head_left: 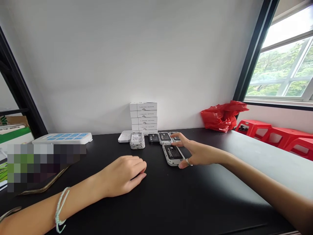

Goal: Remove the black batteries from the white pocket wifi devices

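Observation:
My right hand [190,150] has its fingers spread around the right side of a white device [172,154] with a black battery in it; the thumb is at its lower right corner. Two similar devices, one partly behind my fingers, lie just behind it, the left one [165,137] fully in view. Beside them is a loose black battery [153,138]. A small stack of white devices without batteries [137,140] sits further left, next to white covers [124,136]. My left hand [129,173] rests on the black table, fingers curled, with nothing visible in it.
Behind the devices, a stack of white boxes [144,117] stands against the wall. At the left lies a white case with blue compartments [63,137]. A red plastic bag [221,116] is at the back right, with red stools [276,132] beyond the black table [195,202].

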Demonstrator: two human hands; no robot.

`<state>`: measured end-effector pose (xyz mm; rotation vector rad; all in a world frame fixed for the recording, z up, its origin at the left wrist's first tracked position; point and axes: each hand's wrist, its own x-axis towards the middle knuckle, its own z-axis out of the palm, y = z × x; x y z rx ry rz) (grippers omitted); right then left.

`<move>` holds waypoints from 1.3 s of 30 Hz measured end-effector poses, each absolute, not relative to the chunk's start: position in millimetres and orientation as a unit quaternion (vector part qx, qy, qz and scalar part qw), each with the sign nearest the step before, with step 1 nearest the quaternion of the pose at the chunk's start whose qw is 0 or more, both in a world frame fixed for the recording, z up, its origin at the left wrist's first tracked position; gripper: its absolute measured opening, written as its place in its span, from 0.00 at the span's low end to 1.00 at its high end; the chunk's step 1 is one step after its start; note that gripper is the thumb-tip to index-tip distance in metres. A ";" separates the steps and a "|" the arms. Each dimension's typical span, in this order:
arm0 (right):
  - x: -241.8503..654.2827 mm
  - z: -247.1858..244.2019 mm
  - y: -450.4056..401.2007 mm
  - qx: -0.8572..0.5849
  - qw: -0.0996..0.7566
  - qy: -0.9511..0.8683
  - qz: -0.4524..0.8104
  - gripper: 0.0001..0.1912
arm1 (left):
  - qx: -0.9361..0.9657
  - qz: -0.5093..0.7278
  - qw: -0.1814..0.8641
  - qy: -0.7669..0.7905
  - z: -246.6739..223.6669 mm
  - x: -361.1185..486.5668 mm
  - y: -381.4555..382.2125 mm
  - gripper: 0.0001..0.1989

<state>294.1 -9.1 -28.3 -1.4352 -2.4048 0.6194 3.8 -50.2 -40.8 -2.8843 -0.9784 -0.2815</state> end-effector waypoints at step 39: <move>199.4 -7.5 9.8 -0.385 0.141 -0.907 0.099 0.51 | -0.887 -0.020 -0.272 -0.372 -10.0 -16.8 -44.5 0.08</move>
